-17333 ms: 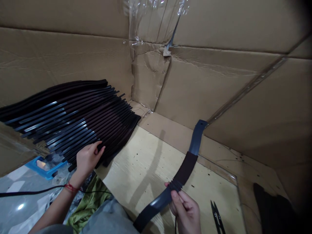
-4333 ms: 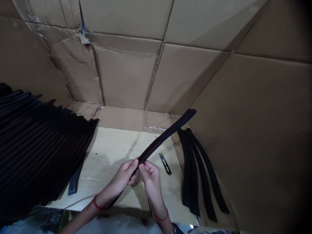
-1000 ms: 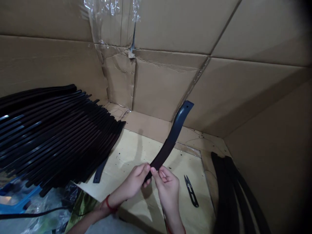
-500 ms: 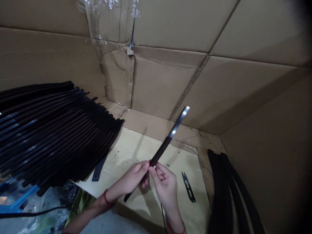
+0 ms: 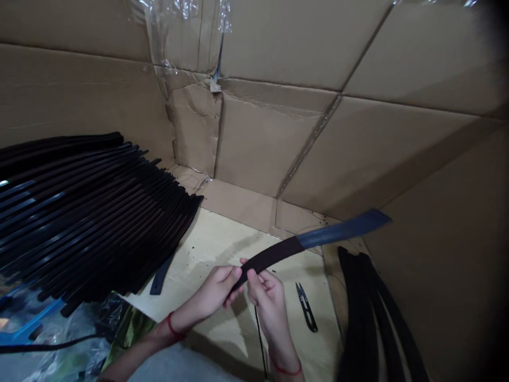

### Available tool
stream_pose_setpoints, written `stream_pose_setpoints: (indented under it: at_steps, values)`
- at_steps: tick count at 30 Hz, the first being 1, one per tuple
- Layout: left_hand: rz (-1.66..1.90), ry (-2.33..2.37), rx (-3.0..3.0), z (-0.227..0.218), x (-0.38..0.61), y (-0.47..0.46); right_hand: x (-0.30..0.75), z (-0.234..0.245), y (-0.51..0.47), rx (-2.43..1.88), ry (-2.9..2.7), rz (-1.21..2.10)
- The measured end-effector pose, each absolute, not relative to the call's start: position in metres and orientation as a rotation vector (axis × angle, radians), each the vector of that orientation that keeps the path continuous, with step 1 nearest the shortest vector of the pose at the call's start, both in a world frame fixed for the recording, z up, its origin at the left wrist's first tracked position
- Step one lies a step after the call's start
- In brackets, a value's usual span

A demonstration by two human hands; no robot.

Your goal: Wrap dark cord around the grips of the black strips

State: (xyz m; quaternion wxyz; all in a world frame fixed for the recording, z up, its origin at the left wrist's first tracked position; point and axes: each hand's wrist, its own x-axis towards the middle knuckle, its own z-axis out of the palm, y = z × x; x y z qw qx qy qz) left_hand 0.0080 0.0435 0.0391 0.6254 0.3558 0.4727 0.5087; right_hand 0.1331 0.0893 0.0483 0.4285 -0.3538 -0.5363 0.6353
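A long, slightly curved dark strap [image 5: 274, 255] is held in both hands above the pale board, its smoother blue-grey end reaching out to the right. My left hand [image 5: 218, 286] grips its near end between thumb and fingers. Close beside it, my right hand [image 5: 267, 294] pinches the strap's lower edge with the thumb on top. A thin black cord [image 5: 260, 334] hangs down by the right wrist; where its upper end goes is hidden. To the right of my right hand, black thread snips [image 5: 306, 307] lie on the board, touched by neither hand.
Many similar dark straps [image 5: 91, 217] are stacked at the left. More black strips [image 5: 358, 307] lie at the right edge. Cardboard walls [image 5: 270, 138] enclose the back and sides of the pale board [image 5: 191, 249]. Clear plastic and a blue object [image 5: 32, 323] are at lower left.
The strap has turned: its far end has swung right and down, and its broad face now shows instead of its narrow edge. Both hands stay on it in nearly the same place.
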Motion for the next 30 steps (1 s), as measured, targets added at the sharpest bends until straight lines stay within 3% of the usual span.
stream_pose_setpoints:
  at_steps: [3, 8, 13, 16, 21, 26, 30]
  values:
    - [1.038, 1.014, 0.839, 0.04, 0.009, 0.043, 0.134, 0.049, 0.094, -0.794, -1.294, 1.763]
    - [1.134, 1.053, 0.857, 0.042, 0.013, 0.039, 0.133, 0.047, 0.091, -0.879, -1.229, 1.549]
    - [0.981, 0.949, 0.888, 0.039, 0.005, 0.038, 0.135, 0.049, 0.085, -0.852, -1.32, 1.689]
    - [1.111, 1.034, 0.861, 0.037, 0.007, 0.04, 0.133, 0.05, 0.085, -0.903, -1.309, 1.537]
    - [1.103, 1.058, 0.83, 0.036, 0.014, 0.038, 0.133, 0.044, 0.089, -0.852, -1.302, 1.709]
    - [1.147, 1.07, 0.822, 0.037, 0.013, 0.036, 0.133, 0.042, 0.087, -0.966, -1.282, 1.354]
    - [1.006, 0.992, 0.852, 0.033, 0.013, 0.04, 0.135, 0.046, 0.086, -0.897, -1.382, 1.568]
